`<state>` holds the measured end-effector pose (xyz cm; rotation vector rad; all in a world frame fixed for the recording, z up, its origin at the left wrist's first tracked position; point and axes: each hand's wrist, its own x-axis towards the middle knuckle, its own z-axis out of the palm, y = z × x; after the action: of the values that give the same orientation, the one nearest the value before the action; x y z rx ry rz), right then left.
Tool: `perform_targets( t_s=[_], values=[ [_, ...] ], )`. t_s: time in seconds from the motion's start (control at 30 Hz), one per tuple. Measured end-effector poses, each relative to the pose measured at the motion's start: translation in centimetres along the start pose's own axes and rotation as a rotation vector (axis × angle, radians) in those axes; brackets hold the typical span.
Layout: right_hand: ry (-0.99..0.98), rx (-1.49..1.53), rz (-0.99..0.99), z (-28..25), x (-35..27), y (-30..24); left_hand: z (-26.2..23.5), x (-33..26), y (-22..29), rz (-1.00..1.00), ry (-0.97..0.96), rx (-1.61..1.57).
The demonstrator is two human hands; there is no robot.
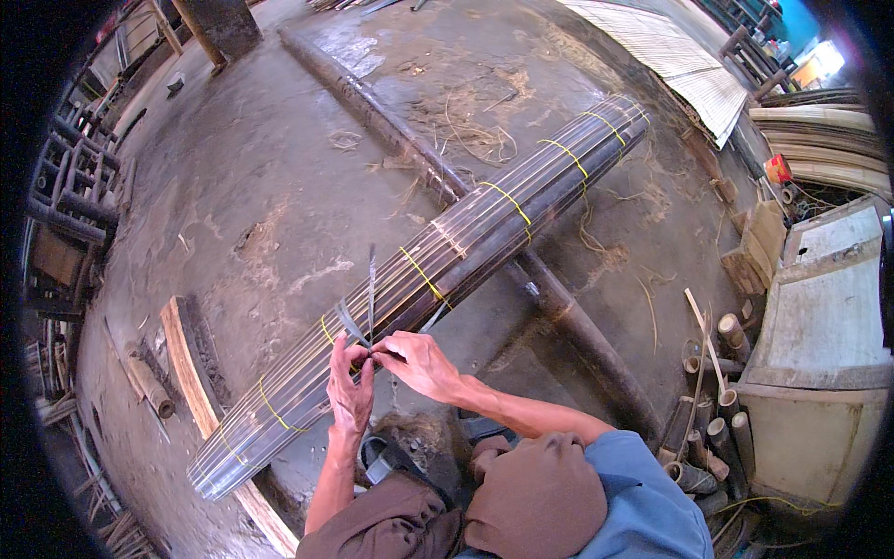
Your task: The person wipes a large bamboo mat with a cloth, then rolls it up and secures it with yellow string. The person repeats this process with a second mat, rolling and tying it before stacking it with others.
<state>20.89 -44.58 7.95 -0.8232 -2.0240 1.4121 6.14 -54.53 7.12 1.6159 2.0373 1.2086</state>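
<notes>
A long roll of dark slats (475, 252), bound round with several yellow ties (506, 197), lies slantwise before me from near left to far right. Over its near side, my left hand (350, 387) pinches a thin grey strap (372, 298) between thumb and finger. My right hand (421, 363) meets it there, its fingertips closed on the same strap. The strap's loose ends stick up above my fingers. Where it passes round the roll is partly hidden by my hands.
A dark pole (577, 321) crosses beneath the roll, and a split wooden log (189, 373) lies under its left end. Bamboo tubes (722, 438) and a pale wooden box (819, 326) stand at right. A slatted mat (670, 61) lies at the far right.
</notes>
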Motion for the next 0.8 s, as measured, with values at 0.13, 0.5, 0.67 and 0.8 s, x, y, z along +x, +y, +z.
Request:
perform_targets(
  t_s=[0.13,0.5,0.67,0.8],
  values=[
    [-0.026,-0.1,-0.079,-0.3,-0.3,0.0,-0.1,0.2,0.2,-0.011,-0.021,-0.019],
    [-0.07,-0.23,-0.175,-2.3,0.1,1.3,-1.3,0.9,0.3,0.003,-0.061,0.184],
    [-0.087,-0.238,-0.013,-3.2,-0.1,0.7,-2.0,1.4,-0.4,0.009,-0.099,0.162],
    [0.036,-0.426,-0.077,-5.5,0.6,-2.4,-3.3,-2.6,-0.3,-0.106,0.088,0.016]
  ],
)
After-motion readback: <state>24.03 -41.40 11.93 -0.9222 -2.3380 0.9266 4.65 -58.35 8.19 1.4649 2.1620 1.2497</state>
